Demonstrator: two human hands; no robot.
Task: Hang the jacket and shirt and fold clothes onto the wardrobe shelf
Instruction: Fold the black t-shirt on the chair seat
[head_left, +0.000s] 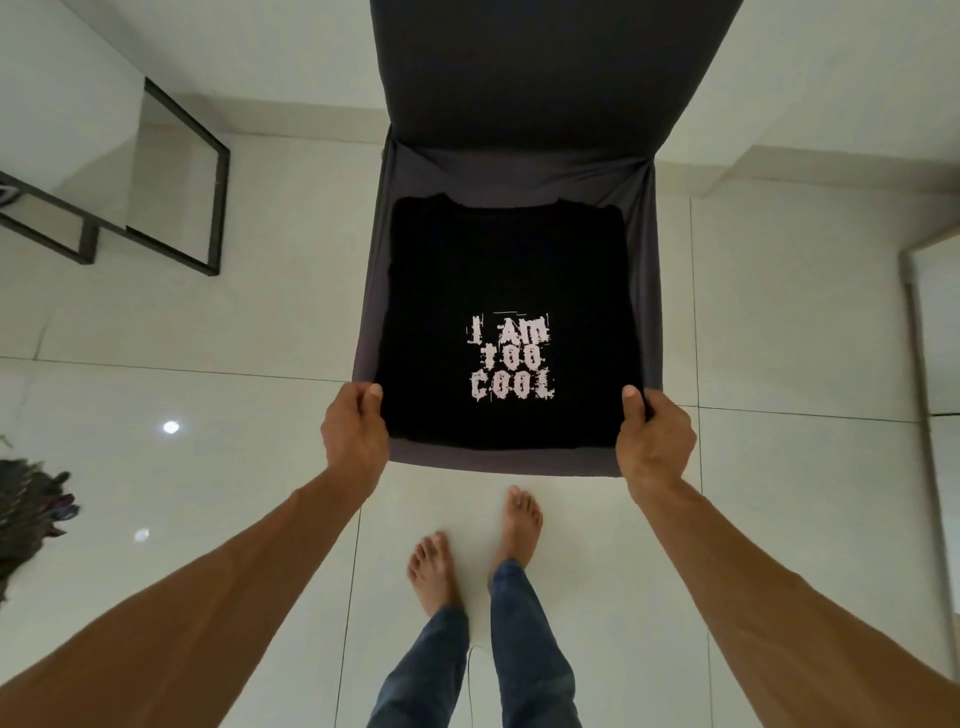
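Note:
A black T-shirt (504, 270) printed with "I AM TOO COOL" lies folded into a square on the seat of a dark grey covered chair (514, 93). My left hand (353, 431) grips the shirt's near left corner, thumb on top and fingers tucked under. At the near right corner, my right hand (654, 436) grips it the same way. The shirt's collar points toward the chair back.
A black metal frame (182, 171) stands on the white tiled floor at the left. A dark heap of clothes (31, 509) lies at the far left edge. A door or mirror edge (924, 364) runs along the right. My bare feet stand just before the chair.

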